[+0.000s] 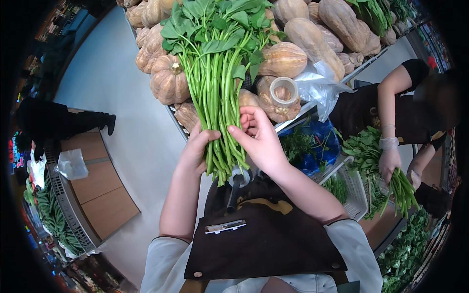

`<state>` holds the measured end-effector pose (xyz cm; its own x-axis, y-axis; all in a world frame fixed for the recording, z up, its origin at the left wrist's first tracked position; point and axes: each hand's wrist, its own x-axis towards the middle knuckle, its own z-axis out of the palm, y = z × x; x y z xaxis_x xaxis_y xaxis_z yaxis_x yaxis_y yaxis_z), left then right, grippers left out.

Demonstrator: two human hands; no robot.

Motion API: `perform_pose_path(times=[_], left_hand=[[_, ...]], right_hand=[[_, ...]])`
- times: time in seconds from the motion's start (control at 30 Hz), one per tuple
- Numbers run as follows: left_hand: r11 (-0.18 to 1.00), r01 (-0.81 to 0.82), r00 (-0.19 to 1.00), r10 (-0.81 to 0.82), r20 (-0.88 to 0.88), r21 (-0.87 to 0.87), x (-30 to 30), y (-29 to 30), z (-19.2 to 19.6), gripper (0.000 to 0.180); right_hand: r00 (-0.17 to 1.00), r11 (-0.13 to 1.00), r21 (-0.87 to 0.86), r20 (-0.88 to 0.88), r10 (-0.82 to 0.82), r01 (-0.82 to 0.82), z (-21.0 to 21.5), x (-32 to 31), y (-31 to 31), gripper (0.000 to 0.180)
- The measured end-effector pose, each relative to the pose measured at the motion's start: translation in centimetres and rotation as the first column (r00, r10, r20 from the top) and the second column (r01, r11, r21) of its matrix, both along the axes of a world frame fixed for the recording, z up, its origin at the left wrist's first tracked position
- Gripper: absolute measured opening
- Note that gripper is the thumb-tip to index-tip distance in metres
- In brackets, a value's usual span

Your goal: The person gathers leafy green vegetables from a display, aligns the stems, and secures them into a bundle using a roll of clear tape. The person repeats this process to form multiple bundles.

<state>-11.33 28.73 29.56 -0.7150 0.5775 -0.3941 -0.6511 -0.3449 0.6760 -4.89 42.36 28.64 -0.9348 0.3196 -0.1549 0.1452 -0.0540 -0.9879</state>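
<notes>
The person is gathering a long bunch of green leafy stalks (217, 93), holding it upright in front of the chest, its leaves reaching over the front edge of a display surface (312, 108) piled with tan ribbed pumpkins (168, 78). The left hand (198, 149) is wrapping around the lower stalks from the left, its fingers closing firmly on them, while the right hand (259, 136) is pressing against the same stalks from the right with its fingers (244, 134) curled about the bundle, thumb on the front. Just below the cut ends a small tape dispenser with a dark handle (237, 183) is sitting against the brown apron (264, 234). A clear roll of tape (283, 93) is resting among the pumpkins near the surface's front edge, beside a crumpled clear plastic bag (320, 85). By the look of it, the stalks are being squared up into a bundle for binding; the next move probably calls for keeping the stems tight and even at the base. At the right, a co-worker's gloved hand (389, 156) is holding another bunch of greens (398, 188) over a white basket (354, 195).
</notes>
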Motion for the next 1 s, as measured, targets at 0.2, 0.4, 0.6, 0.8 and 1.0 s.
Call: perform_pose_path(times=[0.2, 0.4, 0.6, 0.8, 1.0], left_hand=[[0.998, 0.009, 1.000, -0.009, -0.007, -0.068, -0.3, 0.0, -0.2, 0.048], [0.993, 0.064, 0.997, -0.068, -0.037, -0.102, -0.6, 0.6, 0.4, 0.042], [0.997, 0.042, 0.998, -0.045, -0.054, -0.060, -0.5, 0.8, 0.6, 0.048], [0.995, 0.044, 0.997, -0.049, -0.058, -0.088, -0.6, 0.5, 0.3, 0.048], [0.994, 0.053, 0.996, -0.059, -0.063, -0.093, -0.6, 0.3, 0.0, 0.044]], right_hand=[[0.995, 0.949, -0.303, -0.001, 0.095, -0.091, 0.7, -0.3, 0.9, 0.030], [0.991, 0.935, -0.343, 0.058, 0.117, -0.090, 1.1, -0.4, 1.7, 0.027], [0.996, 0.940, -0.341, 0.082, 0.045, -0.015, 1.3, -1.0, 1.7, 0.023], [0.983, 0.921, -0.376, 0.108, 0.150, -0.100, 2.0, -0.5, 2.0, 0.021], [0.969, 0.871, -0.488, 0.187, 0.162, -0.051, 2.4, 1.7, 2.1, 0.021]])
